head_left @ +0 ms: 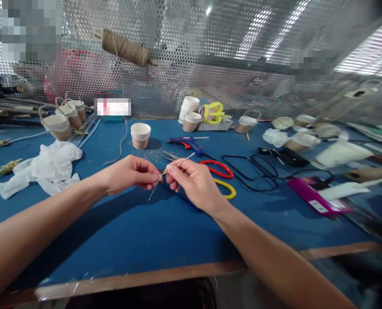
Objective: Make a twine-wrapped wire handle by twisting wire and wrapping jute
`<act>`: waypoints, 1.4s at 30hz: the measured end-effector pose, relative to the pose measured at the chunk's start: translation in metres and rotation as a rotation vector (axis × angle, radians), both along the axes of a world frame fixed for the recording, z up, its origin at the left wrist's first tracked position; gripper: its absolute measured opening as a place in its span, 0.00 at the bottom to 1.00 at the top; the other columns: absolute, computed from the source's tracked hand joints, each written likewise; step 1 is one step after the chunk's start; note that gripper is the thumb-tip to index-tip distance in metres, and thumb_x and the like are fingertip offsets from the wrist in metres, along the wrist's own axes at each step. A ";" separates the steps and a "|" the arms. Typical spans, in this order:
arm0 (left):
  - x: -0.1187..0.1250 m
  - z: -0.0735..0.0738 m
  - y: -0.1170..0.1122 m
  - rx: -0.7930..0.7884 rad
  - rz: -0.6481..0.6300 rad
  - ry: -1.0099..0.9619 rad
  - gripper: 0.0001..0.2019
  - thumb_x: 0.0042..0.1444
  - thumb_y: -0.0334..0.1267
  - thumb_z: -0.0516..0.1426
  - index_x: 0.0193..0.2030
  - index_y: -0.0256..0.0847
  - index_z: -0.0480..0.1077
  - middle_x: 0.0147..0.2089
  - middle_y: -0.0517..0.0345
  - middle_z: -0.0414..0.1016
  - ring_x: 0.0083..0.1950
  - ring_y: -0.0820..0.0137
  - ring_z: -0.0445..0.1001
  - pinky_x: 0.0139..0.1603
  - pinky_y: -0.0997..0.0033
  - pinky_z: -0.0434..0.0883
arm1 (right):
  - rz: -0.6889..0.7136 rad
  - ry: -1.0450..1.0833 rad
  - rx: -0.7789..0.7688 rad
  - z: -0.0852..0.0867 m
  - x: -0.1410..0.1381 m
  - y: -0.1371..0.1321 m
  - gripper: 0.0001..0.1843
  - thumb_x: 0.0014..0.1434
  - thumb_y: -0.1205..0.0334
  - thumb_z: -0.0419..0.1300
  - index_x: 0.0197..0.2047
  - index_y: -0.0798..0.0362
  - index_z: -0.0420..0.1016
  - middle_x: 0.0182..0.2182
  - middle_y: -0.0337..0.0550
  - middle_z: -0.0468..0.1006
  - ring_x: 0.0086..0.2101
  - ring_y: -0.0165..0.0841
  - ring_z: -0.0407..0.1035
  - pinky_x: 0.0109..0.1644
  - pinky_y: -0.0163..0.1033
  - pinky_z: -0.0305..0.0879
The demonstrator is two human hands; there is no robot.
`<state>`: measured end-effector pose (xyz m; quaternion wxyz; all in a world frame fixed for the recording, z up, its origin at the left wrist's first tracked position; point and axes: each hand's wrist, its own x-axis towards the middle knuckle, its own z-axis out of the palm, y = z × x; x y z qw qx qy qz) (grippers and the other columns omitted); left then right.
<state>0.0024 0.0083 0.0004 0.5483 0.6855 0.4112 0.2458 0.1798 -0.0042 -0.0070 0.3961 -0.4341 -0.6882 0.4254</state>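
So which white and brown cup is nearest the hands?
The round white and brown cup just beyond the left hand; the other cups sit farther away.

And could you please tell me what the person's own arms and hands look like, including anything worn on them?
The left forearm and right forearm are bare as far as they show, with no sleeves in view. The left hand and right hand are ungloved. Neither wrist shows a watch or bracelet. No ring is visible, though some fingers are hidden.

twisted strand [187,159]: middle hidden by hands [191,182] | scissors [216,163]: partly covered | pale roll [358,92]: blurred | forearms [55,214]: cut off
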 end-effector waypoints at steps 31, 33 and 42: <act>-0.003 -0.005 0.004 -0.173 -0.084 -0.064 0.07 0.48 0.38 0.56 0.28 0.35 0.69 0.23 0.61 0.69 0.22 0.78 0.64 0.25 0.75 0.65 | 0.007 0.033 -0.048 0.004 0.002 0.001 0.13 0.54 0.55 0.56 0.26 0.57 0.68 0.20 0.37 0.70 0.18 0.23 0.65 0.21 0.29 0.63; -0.003 -0.009 0.006 -0.247 -0.089 -0.104 0.08 0.47 0.39 0.57 0.28 0.35 0.68 0.23 0.60 0.68 0.22 0.78 0.64 0.25 0.74 0.64 | 0.000 0.037 -0.067 0.003 0.003 0.004 0.13 0.54 0.55 0.56 0.26 0.57 0.68 0.20 0.37 0.70 0.18 0.23 0.64 0.20 0.29 0.62; 0.015 -0.018 -0.013 1.334 0.144 0.667 0.09 0.53 0.38 0.53 0.31 0.34 0.67 0.31 0.49 0.70 0.33 0.65 0.67 0.32 0.65 0.67 | -0.200 0.016 -0.057 0.000 0.001 0.010 0.12 0.54 0.58 0.56 0.23 0.57 0.66 0.18 0.36 0.68 0.17 0.23 0.62 0.18 0.28 0.60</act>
